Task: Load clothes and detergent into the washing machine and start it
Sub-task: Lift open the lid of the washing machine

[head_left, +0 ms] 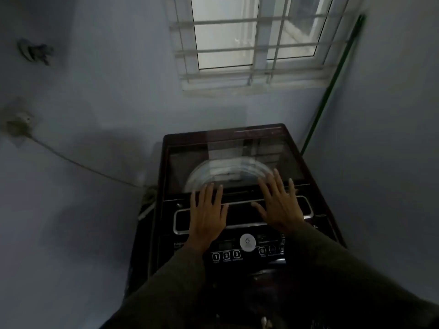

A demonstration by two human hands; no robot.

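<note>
Left hand [207, 211] and right hand [280, 205], flat and empty, flank the near, crosswise edge of the closed dark glass washer lid [237, 160], mid-frame.

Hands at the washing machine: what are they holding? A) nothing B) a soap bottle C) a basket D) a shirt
A: the left hand and right hand both have straight, spread fingers at the front of the washing machine lid, with nothing in them.

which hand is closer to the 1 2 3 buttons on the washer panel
Left. The left hand is spread open just beyond the 1 2 3 buttons, its wrist beside button 1. The right hand is spread open farther right, past the round white dial.
</note>
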